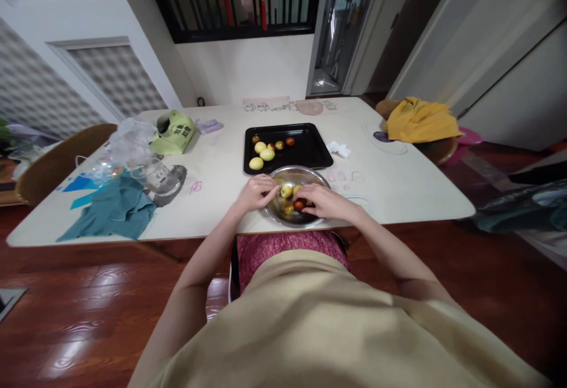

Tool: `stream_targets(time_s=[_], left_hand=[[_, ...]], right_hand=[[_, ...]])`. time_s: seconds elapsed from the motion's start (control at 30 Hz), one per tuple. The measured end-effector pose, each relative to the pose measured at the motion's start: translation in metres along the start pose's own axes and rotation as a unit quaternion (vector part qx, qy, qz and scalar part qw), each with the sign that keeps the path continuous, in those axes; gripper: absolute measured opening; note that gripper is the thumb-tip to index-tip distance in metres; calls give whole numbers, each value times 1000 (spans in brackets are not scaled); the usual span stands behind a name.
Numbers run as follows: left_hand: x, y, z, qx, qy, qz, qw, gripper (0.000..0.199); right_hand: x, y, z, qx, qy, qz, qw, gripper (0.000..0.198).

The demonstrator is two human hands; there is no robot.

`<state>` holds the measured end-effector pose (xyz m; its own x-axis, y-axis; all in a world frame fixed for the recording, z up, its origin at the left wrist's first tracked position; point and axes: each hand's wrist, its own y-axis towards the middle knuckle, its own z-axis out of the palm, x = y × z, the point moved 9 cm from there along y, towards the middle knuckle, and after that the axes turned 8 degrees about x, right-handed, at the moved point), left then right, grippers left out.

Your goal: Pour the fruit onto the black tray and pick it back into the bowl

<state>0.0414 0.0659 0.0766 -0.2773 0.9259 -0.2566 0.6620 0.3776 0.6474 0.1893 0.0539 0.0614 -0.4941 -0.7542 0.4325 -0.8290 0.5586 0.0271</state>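
Note:
A shiny metal bowl (275, 218) stands at the table's front edge with yellow and red-brown round fruits inside. My left hand (258, 192) is at the bowl's left rim, fingers curled over it and thumb inward. My right hand (323, 201) reaches in over the right rim, its fingers bent around a small red-brown fruit (299, 205). Beside it in the bowl lies a yellow fruit (286, 191). Just behind the bowl is a black baking tray (305, 150), holding larger pale yellow fruits (267, 155) and several small red-brown ones (290, 141).
White paper (339, 149) lies right of the tray on the white table (212, 199). At left are a teal cloth (116, 208), clear plastic bags (128, 146) and a light green bag-like item (176, 134). A yellow cloth (420, 119) hangs over a chair at right.

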Motion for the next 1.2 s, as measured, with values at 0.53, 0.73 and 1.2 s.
stream_targets(time_s=[0.53, 0.73, 1.2], left_hand=[[0, 0, 0, 4, -1, -5, 1000, 44], [4, 0, -1, 0, -20, -18, 1000, 44], [89, 29, -22, -15, 77, -222, 972, 31]], right_hand=[[-7, 5, 9, 47, -32, 2, 998, 24], [-10, -8, -1, -25, 1, -11, 1000, 26], [-49, -67, -13, -386, 110, -24, 916, 25]])
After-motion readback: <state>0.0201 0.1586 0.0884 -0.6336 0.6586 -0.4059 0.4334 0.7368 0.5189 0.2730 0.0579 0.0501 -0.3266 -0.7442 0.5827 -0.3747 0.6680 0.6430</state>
